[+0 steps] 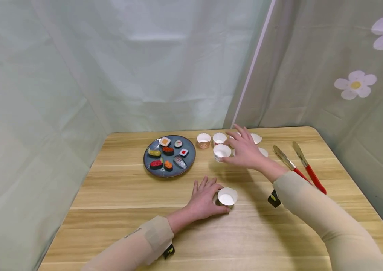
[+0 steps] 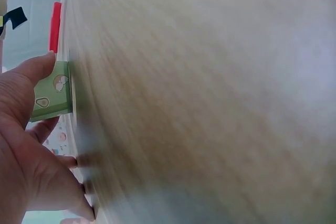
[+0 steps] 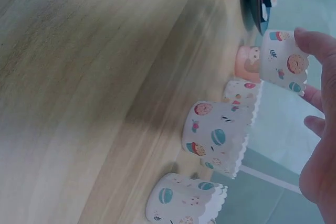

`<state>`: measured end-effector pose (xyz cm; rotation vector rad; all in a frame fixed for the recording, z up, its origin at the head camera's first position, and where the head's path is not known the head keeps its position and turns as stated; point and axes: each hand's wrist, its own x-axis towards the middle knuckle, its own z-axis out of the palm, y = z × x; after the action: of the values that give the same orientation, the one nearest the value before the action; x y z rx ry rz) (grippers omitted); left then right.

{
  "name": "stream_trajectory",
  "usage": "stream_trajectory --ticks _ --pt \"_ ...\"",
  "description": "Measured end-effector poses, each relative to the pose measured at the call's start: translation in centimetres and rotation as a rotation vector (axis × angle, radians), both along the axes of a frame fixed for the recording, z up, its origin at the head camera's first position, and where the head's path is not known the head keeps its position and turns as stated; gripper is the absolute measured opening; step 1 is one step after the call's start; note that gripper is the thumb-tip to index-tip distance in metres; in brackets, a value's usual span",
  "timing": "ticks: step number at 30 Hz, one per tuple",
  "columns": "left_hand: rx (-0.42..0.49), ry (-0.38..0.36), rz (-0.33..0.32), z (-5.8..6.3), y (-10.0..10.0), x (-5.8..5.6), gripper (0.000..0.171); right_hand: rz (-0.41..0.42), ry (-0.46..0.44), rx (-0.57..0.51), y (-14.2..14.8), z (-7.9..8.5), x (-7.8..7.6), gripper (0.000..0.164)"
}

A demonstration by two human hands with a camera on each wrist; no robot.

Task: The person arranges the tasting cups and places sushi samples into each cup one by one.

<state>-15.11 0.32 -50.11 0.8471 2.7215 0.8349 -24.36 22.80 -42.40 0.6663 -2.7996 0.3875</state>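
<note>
My left hand [image 1: 204,200] holds a paper baking cup [image 1: 227,197] between thumb and fingers on the front part of the table. In the left wrist view that cup's green side [image 2: 53,94] shows, printed with small pictures. Farther back, my right hand [image 1: 245,152] pinches a white baking cup [image 1: 222,151] by its rim. Small cakes and leaves are printed on this cup's wall [image 3: 283,62], and in the right wrist view it appears raised off the table. Behind and beside it stand more cups, among them an orange-brown one [image 1: 203,140] and a white one [image 1: 219,139].
A dark blue plate [image 1: 148,171] with several sushi pieces lies at the back left. Two red-handled tongs arms [image 1: 315,178] lie at the right. Two more white cups [image 1: 255,138] are partly hidden by my right hand. A curtain [image 1: 184,75] hangs behind the wooden table [image 1: 127,192].
</note>
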Motion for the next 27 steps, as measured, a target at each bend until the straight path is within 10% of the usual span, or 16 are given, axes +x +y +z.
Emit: stream_trajectory --ticks 27 --pt "0.001 -0.010 -0.003 -0.2 0.0 -0.1 0.068 -0.103 -0.071 0.132 -0.5 -3.1 -2.3 0.069"
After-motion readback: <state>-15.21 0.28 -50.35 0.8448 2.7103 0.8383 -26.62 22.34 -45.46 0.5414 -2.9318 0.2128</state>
